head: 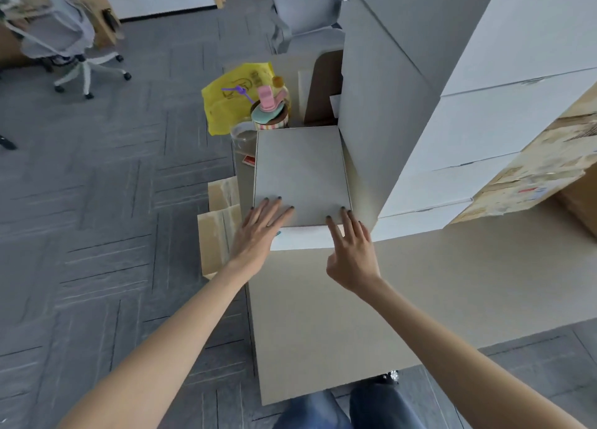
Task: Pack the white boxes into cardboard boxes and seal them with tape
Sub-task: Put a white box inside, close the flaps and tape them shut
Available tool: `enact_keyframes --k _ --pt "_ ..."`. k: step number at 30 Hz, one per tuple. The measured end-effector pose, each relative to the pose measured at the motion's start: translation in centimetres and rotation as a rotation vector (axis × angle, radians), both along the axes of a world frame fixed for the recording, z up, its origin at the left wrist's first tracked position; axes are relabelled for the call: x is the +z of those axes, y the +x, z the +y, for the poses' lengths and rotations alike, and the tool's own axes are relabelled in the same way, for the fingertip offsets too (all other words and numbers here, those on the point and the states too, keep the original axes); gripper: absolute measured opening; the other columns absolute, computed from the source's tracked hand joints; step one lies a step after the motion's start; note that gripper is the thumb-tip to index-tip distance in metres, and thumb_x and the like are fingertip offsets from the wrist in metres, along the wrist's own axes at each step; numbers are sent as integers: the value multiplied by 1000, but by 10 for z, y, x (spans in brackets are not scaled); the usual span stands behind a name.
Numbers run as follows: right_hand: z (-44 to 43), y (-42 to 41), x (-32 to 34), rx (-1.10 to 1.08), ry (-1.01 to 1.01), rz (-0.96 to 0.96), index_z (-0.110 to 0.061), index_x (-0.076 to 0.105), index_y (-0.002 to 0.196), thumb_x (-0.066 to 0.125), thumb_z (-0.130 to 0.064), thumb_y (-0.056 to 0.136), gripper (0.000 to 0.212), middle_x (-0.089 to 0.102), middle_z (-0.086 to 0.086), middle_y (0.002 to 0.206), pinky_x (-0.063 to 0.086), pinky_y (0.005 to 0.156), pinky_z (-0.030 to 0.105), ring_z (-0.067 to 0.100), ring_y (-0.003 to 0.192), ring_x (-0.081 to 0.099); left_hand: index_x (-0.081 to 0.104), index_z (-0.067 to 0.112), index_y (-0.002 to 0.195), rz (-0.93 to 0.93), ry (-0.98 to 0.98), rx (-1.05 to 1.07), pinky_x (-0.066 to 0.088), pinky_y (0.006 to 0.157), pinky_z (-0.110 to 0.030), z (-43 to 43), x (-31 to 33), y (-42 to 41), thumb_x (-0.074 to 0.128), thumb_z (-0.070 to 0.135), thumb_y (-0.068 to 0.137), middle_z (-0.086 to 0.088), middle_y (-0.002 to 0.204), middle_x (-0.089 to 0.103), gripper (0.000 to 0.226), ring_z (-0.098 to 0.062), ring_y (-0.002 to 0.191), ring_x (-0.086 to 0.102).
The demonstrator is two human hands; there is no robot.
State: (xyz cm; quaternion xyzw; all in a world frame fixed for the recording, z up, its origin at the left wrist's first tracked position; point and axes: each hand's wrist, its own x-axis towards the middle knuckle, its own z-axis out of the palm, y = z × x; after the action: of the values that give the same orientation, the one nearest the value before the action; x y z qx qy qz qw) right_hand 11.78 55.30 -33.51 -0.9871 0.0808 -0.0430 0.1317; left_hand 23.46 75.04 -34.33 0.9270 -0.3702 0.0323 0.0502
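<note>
While stacked boxes (pixel 484 131) tower alongside, left hand (pixel 258 231) and right hand (pixel 352 251) rest, fingers spread, on one white box (pixel 302 170).

Beige tabletop (pixel 323 315), near part bare. White box (pixel 302 170) lies flat on it, further back. Tall stack of white boxes (pixel 484 131) stands just right of it. Worn cardboard box (pixel 546 170) with torn labels sits against stack, far right. Behind white box: clear jar (pixel 244 134), striped cup (pixel 269 115) with pink lid, yellow bag (pixel 226 102). Grey carpet floor (pixel 97 202) to left, with flat cardboard sheets (pixel 218 228) by tabletop edge and office chair (pixel 61 37) well apart.
</note>
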Motion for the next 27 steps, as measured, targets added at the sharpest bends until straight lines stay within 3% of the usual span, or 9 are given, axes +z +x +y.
enact_keyframes --k 3,6,10,14,16,20,22,24,27 --pt "-2 13 9 -25 9 -95 -9 64 115 65 -4 70 45 58 15 124 47 90 39 35 109 57 39 23 149 50 -15 -42 40 110 -53 9 4 7 61 17 94 -7 156 36 59 -30 143 35" --pt "-13 35 19 -44 8 -98 -10 61 112 56 -11 88 25 56 9 119 44 79 38 32 97 57 34 27 152 120 -62 37 30 115 -50 9 17 13 36 46 98 -4 161 26 57 -27 147 27" --pt "-23 58 20 -185 170 2 -4 42 131 55 -29 96 45 49 16 130 44 84 41 37 112 52 23 18 154 214 -166 262 29 112 -52 -1 24 22 46 50 97 -11 162 19 70 -32 146 23" --pt "-28 71 14 -394 643 139 -8 26 144 62 -45 91 74 45 9 145 36 89 34 28 130 45 10 16 154 498 -351 491 34 110 -50 -7 12 30 57 61 87 -11 159 25 93 -34 142 31" --pt "-28 73 11 -451 820 124 -14 29 145 68 -45 87 77 50 2 138 35 88 29 24 128 45 8 22 152 644 -455 534 37 109 -47 -6 8 34 62 65 80 -4 157 31 99 -28 139 39" --pt "-27 72 -6 -458 1188 13 -28 40 133 81 -33 79 68 57 -12 122 45 89 23 13 116 56 25 24 144 797 -712 572 43 103 -35 -6 0 37 77 53 71 3 143 49 95 -16 124 54" --pt "-25 71 -12 -444 1244 -27 -29 41 135 83 -31 77 72 59 -12 126 47 98 27 9 116 57 31 25 141 807 -800 581 44 104 -37 -7 -3 36 81 50 67 7 139 52 92 -13 121 56" --pt "-23 67 -12 -428 1288 -64 -26 40 140 83 -26 78 75 59 -12 125 50 91 19 4 114 58 33 24 140 816 -872 578 44 103 -32 -9 -3 31 84 34 74 11 133 54 84 -7 115 58" --pt "-19 53 -14 -405 1329 -89 -24 39 141 81 -19 79 74 59 -11 126 52 93 21 3 113 59 33 21 140 853 -953 574 47 87 -10 -9 -1 16 81 16 81 20 120 55 76 14 100 58"
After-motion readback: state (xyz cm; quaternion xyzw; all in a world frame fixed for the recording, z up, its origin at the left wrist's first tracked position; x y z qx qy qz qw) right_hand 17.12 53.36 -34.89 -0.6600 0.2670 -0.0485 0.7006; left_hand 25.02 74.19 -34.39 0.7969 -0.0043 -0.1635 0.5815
